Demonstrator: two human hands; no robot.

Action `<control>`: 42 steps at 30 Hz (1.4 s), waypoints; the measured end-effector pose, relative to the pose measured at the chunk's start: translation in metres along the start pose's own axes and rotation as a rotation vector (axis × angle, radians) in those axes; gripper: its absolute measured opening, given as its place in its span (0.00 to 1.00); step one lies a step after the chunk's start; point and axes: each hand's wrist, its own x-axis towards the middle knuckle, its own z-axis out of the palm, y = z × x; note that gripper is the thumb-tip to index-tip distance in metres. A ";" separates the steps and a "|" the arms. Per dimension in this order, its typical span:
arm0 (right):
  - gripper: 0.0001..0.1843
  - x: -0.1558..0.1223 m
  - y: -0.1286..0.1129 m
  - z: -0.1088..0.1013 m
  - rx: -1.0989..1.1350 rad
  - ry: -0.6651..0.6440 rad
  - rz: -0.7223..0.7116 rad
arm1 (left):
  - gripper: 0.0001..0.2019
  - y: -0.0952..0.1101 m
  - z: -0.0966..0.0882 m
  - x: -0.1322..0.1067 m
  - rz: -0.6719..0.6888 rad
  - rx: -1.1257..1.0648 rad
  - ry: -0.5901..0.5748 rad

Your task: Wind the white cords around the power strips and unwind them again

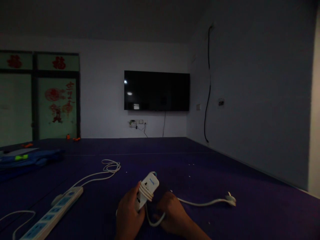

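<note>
My left hand [130, 210] is wrapped round a small white power strip [152, 181], which is tilted up above the purple table. Several turns of its white cord [145, 191] are wound about the strip's middle. From the strip a loop of cord hangs down and runs into my right hand [172, 211], whose fingers are closed on it. Beyond that hand the cord's free end lies across the table to the right, ending in a white plug [231, 199]. The underside of the strip is hidden by my left palm.
A longer white power strip [56, 213] with blue socket faces lies at left, its cord coiled [111, 166] behind it. Blue cloth [32, 159] and orange pieces [76, 139] are at the far left. A black television [157, 91] hangs on the back wall; a dark cable [207, 106] hangs at right.
</note>
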 end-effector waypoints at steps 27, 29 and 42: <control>0.11 0.006 0.021 -0.002 -0.037 0.088 0.437 | 0.27 -0.001 0.004 -0.002 0.085 0.092 -0.008; 0.12 0.005 0.025 -0.002 -0.046 0.102 0.496 | 0.30 -0.001 0.004 -0.004 0.182 0.091 -0.030; 0.15 0.000 0.047 0.003 0.119 0.452 0.577 | 0.40 0.005 0.004 -0.009 0.256 0.091 -0.135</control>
